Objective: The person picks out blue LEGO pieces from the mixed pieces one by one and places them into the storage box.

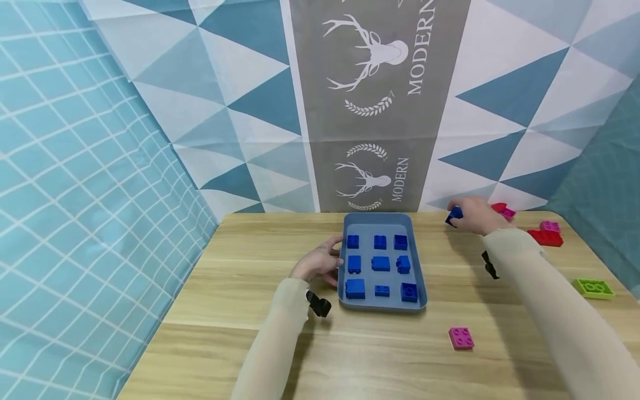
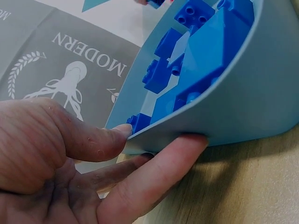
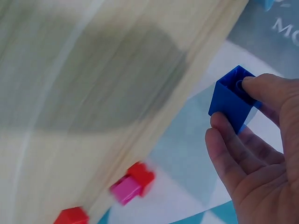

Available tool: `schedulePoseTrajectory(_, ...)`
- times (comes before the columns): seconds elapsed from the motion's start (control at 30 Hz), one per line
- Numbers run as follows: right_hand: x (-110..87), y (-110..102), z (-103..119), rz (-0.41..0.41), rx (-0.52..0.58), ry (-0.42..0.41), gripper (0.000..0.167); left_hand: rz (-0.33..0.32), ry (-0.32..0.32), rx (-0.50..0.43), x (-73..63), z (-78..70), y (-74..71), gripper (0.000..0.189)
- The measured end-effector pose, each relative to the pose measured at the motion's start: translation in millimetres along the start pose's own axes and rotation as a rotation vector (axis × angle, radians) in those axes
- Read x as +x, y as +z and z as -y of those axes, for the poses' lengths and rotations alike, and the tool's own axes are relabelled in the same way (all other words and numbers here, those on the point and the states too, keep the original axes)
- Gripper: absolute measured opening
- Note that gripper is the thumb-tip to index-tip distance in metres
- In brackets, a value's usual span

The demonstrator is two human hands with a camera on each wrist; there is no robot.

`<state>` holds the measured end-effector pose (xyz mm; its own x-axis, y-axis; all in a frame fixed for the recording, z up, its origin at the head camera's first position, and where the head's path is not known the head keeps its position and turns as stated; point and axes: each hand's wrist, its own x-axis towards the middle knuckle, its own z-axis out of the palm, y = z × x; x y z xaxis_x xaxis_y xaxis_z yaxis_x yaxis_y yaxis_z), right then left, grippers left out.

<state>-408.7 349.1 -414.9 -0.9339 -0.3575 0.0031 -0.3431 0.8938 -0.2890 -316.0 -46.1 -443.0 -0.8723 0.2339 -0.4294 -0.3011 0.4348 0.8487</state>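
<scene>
A blue-grey tray [image 1: 385, 306] holds several blue toy building bricks [image 1: 380, 264] in spaced rows. At its left side is my left hand [image 1: 318, 262]; in the left wrist view the thumb [image 2: 105, 144] meets the rim and the index finger [image 2: 163, 172] lies against the outer wall low down. My right hand [image 1: 477, 215] is raised at the table's far edge, right of the tray. Between thumb and fingers it pinches a blue brick [image 3: 231, 98], whose hollow underside faces the right wrist camera.
Near the far right edge lie red bricks [image 1: 545, 238] and pink bricks [image 1: 550, 226]. A lime green brick [image 1: 593, 288] rests upside down at the right. One pink brick [image 1: 461, 338] sits in front of the tray's right corner. Patterned cloth [image 1: 250, 139] hangs behind the wooden table [image 1: 250, 333].
</scene>
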Motion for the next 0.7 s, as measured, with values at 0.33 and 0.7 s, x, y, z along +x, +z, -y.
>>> schedulePoseTrajectory(0.33, 34.8, -1, 64, -0.028, 0.008, -0.145, 0.037, 0.01, -0.001, -0.007, 3.6, 2.4, -0.4, 0.067)
schedulePoseTrajectory(0.7, 65.5, 20, 131, 0.021, 0.029, -0.082, 0.04, 0.017, -0.012, -0.014, 4.2, 2.2, -3.3, 0.069)
